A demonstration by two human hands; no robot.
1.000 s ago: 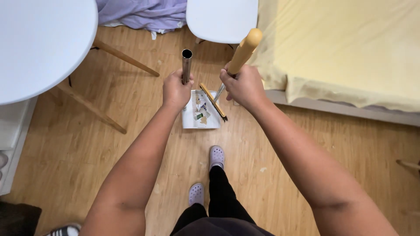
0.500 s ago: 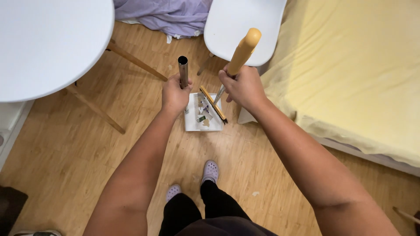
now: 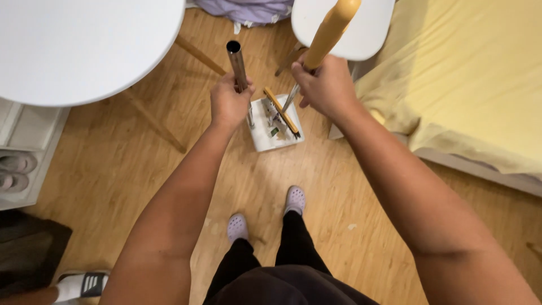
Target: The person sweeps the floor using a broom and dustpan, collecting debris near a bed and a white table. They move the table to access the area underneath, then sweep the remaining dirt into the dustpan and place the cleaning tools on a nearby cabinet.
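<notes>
Hands mid-frame, both gripping. Left hand is fisted around a metal tube, held near upright, open end toward the camera, lower end poking out below the fist. Right hand is closed around a wooden handle that runs to the upper edge of frame; a thin metal shank comes out beneath the fingers, pointing down-left. Directly under both, on the wood floor, sits a white tray with small parts and a yellow-handled tool lying across it. White round table upper left, white chair seat top centre-right, yellow bed cover right. Person's grey shoes below the tray.
</notes>
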